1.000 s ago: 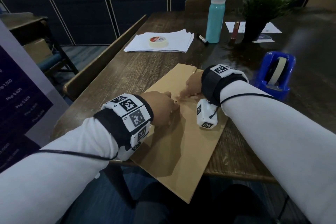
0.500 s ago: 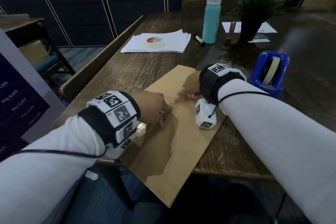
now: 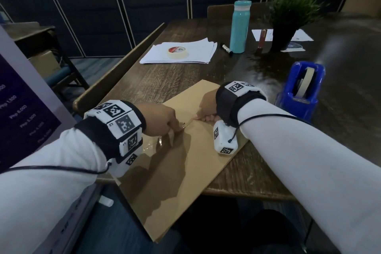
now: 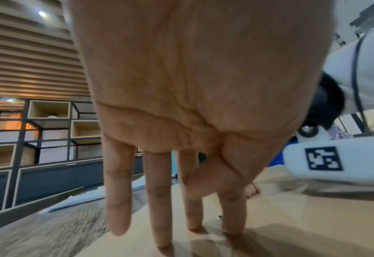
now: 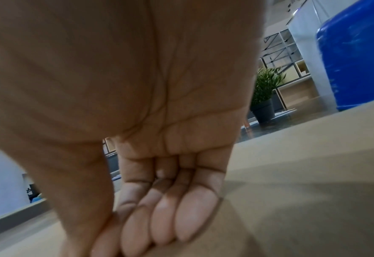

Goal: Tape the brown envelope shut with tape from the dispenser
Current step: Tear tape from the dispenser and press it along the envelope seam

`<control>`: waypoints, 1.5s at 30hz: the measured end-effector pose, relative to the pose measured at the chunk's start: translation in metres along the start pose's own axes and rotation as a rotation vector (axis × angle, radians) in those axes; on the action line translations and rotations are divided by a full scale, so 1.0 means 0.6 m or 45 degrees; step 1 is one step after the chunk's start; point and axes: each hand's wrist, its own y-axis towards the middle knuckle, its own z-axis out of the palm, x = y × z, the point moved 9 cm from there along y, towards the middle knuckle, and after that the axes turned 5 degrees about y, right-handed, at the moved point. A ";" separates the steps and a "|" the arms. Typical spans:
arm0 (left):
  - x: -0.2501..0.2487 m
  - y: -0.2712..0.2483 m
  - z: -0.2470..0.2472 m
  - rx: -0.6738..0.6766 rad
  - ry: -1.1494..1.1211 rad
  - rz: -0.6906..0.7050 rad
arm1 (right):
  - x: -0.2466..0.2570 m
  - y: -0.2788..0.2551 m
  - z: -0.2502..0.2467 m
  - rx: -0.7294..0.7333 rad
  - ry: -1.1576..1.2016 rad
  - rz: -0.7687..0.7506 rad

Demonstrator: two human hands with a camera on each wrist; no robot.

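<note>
Head view. Brown envelope (image 3: 177, 163): flat on the wooden table (image 3: 156, 80), set diagonally, its near corner overhanging the table's front edge. Left hand (image 3: 162, 118): on the envelope's left part, fingers pointing down with tips pressing the paper beside a small metal clasp (image 3: 184, 123). Right hand (image 3: 207, 107): on the envelope's upper part, fingers curled under against the paper, thumb reaching toward the left hand; the two hands near one another, not touching. Blue tape dispenser (image 3: 301, 90): on the table right of the right wrist, apart from the envelope, tape roll seated in it. Further back: stack of white paper (image 3: 198, 53) with a loose tape roll (image 3: 177, 52) on top, marker (image 3: 227, 49), teal bottle (image 3: 240, 27), potted plant (image 3: 288, 16)

Left wrist view. Left hand (image 4: 192, 97): fingers (image 4: 118, 191) straight and spread, holding nothing; three fingertips touch the envelope (image 4: 291, 217), the little finger ends just off its edge, thumb laid across the palm side. Clasp (image 4: 219, 217) beside the index finger

Right wrist view. Right hand (image 5: 137, 107): fingers (image 5: 195, 217) folded back together, knuckle sides flat on the envelope (image 5: 302, 191), thumb alongside; nothing gripped. Dispenser (image 5: 355, 57) blurred at upper right
</note>
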 end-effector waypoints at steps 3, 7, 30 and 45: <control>0.001 0.002 -0.002 0.012 0.016 -0.007 | 0.012 -0.031 -0.001 -0.076 -0.143 -0.094; -0.002 0.002 -0.016 -0.004 -0.072 -0.032 | 0.017 -0.095 -0.015 -0.242 -0.352 -0.285; -0.270 0.034 -0.244 -0.839 -0.756 0.279 | -0.254 -0.257 -0.229 -0.951 -0.038 -0.054; -0.291 0.086 -0.223 -0.467 -1.489 0.185 | -0.294 -0.211 -0.252 -0.890 0.120 0.009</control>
